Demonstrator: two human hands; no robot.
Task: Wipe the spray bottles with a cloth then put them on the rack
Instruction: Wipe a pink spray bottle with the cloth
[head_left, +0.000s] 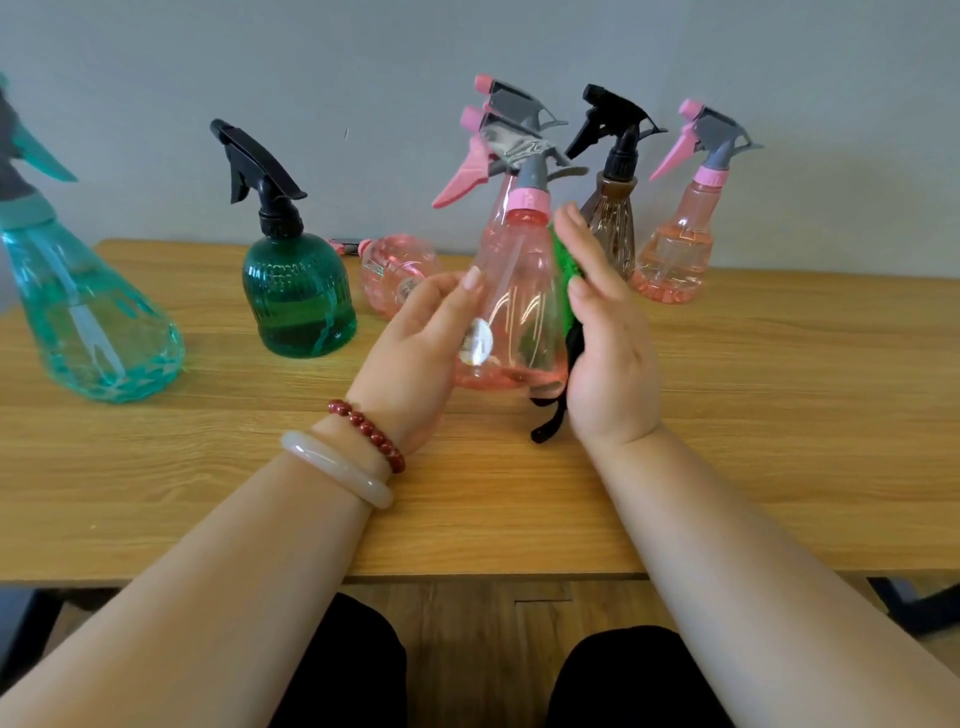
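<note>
Nearest the person, the bench (467, 519) shows a broad bare strip of wood between its front edge and the work, so there is room to set things down. Above it the left hand (415, 348) grips the lower body of a pink spray bottle (519, 291), thumb laid up its side. Whether the base rests on the wood or hangs just off it I cannot tell. The right hand (605, 343) is flat, fingers straight, pressing a green cloth (558, 254) to the bottle's right flank.

Wiping of this bottle looks under way. No rack is in view, and nothing shows as put away.

Behind are a fallen pink bottle (397, 275), a dark green bottle (298, 296) and a teal bottle (88, 312) at the left edge. A brown bottle (613, 228), a right-hand pink bottle (675, 249) and a rear pink bottle (511, 101) crowd near the wall, their triggers close to the held one's head.
</note>
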